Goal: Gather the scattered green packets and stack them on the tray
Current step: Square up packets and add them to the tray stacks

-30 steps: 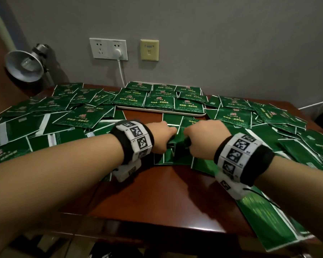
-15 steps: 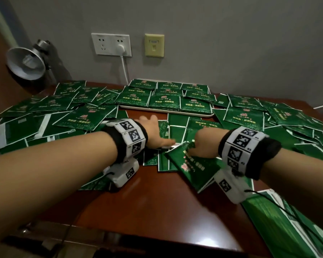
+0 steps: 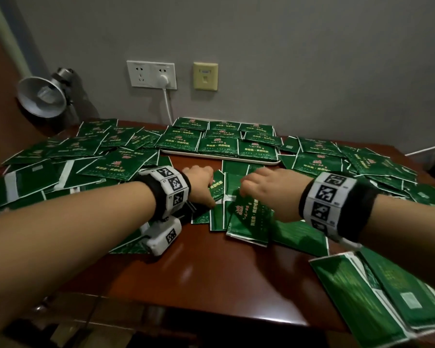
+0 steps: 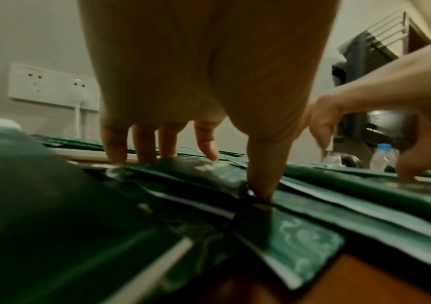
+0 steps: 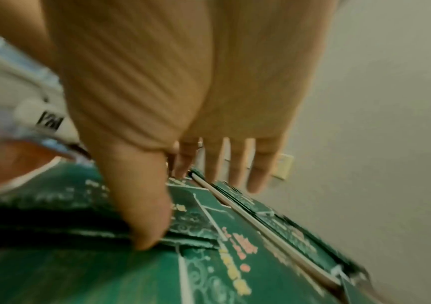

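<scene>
Half a second ago the right hand (image 3: 269,187) was lifting a tilted green packet; now that packet (image 3: 249,219) lies flatter on the central pile, so gathering goes on and nothing has yet gone to the tray (image 3: 236,160). The left hand (image 3: 199,184) presses straight fingers and thumb onto packets just left of it. The right hand's thumb slips under a packet edge while its fingers lie extended above. 2 hands, 1 tray at the far centre carrying about 9 visible packets; dozens more packets (image 3: 111,167) cover the table (image 3: 199,285), too many to count.
</scene>
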### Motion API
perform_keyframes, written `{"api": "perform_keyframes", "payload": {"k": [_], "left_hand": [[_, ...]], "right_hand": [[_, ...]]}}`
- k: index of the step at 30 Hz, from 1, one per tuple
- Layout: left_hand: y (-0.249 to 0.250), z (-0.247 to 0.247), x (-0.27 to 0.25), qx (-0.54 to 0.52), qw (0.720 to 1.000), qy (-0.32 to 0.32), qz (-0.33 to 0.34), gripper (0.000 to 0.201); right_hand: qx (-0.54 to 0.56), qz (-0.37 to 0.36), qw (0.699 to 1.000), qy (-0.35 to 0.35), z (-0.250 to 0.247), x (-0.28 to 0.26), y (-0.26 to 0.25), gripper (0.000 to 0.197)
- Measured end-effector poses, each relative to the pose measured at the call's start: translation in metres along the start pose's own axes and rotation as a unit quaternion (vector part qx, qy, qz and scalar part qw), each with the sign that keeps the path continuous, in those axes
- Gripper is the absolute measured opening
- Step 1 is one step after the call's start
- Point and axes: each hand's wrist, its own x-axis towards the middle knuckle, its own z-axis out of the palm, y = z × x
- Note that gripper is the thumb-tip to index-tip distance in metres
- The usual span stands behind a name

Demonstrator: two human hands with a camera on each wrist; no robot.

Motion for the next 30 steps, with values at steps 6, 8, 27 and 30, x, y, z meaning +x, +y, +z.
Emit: {"api": "perform_keyframes", "payload": {"k": [6,8,27,30], "left_hand": [[0.001,0.002,-0.003,0.014,1.0,0.004,-0.001,0.051],[0.001,0.003,0.0,0.015,1.0,0.004,0.004,0.051],[-0.045,-0.045,0.033,0.004,0.999,0.001,0.041,0.038],[-0.066,-0.076,0.047,0.026,0.999,0.018,0.041,0.038]], "right_hand": [[-0.071,-0.1,0.992,-0.024,-0.002,0.02,-0.009,0.083],[-0.066,-0.117,0.991,-0.027,-0.006,0.022,-0.008,0.075],[0.079,-0.026,0.994,0.074,-0.009,0.02,0.041,0.039],[0.078,0.011,0.992,0.103,-0.023,0.048,0.065,0.037]]}}
